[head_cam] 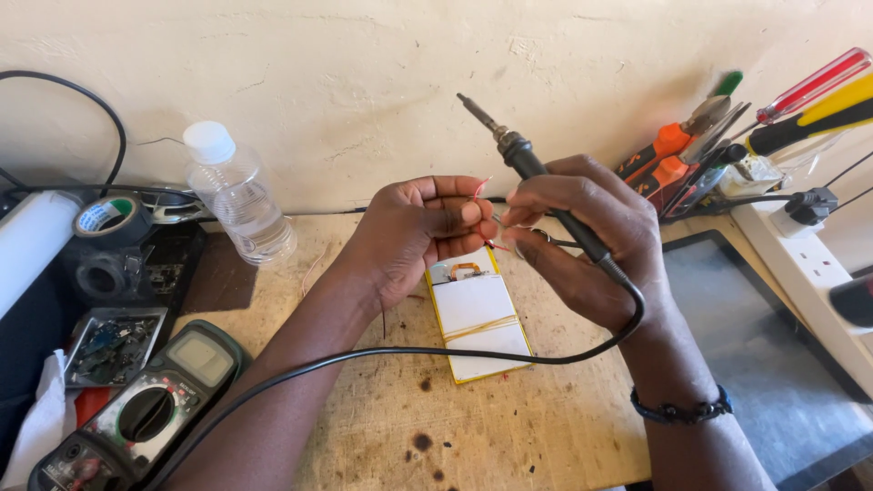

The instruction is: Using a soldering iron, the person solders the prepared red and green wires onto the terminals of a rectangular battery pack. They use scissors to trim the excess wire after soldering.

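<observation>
Thin red wire (pixel 482 186) pinched between left hand (pixel 414 232) and right hand (pixel 582 245), above flat white yellow-edged battery pack (pixel 477 318).
Grey multimeter (pixel 136 409) and clear plastic bottle (pixel 236 195) left; black soldering iron (pixel 536 177) gripped too; dark tablet (pixel 764 345) right.

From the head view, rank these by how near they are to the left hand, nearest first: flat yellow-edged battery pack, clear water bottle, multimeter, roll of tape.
Measured from the left hand:
1. Flat yellow-edged battery pack, on the bench just below the hand.
2. Clear water bottle, standing to its left by the wall.
3. Multimeter, lower left at the bench edge.
4. Roll of tape, far left, beyond the bottle.
</observation>
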